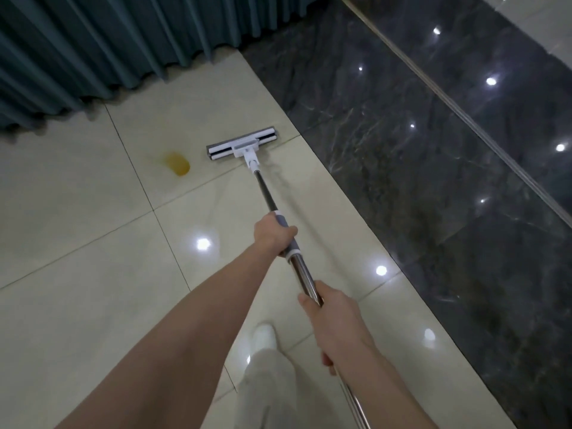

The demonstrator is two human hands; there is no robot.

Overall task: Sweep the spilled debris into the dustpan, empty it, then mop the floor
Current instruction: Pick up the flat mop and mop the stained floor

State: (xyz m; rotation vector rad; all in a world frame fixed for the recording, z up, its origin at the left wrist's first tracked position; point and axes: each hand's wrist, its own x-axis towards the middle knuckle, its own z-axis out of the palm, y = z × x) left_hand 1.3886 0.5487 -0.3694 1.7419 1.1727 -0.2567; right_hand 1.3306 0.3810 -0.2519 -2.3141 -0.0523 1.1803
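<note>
The mop head lies flat on the pale tiled floor. Its long edge runs crosswise to the pole, so the whole pad bears on the tile at once. Just left of the mop head, with a narrow strip of bare tile between them, sits a yellow-brown stain. From that I judge the pad is set where a short sideways stroke would carry it over the mark. Beyond the mop head hangs a teal curtain, its hem near the floor. To the right of the mop head runs a band of dark marble, and the head's right end lies close to that border.

Both hands grasp the mop. The left hand, the one nearer the mop head, is wrapped round the grey sleeve on the pole. A hold that far forward suits steering and pressing down. The right hand, farther back from the mop head, clasps the bare steel, and probably serves as the pivot and the drive. With both arms stretched out and the pole sloping low, the head reaches well ahead of the person's white shoe.

No dustpan, broom or loose debris shows. So I judge that sweeping and emptying are done and mopping is the step in hand. The tiles shine with lamp reflections, and I cannot tell whether they are wet or dry.
</note>
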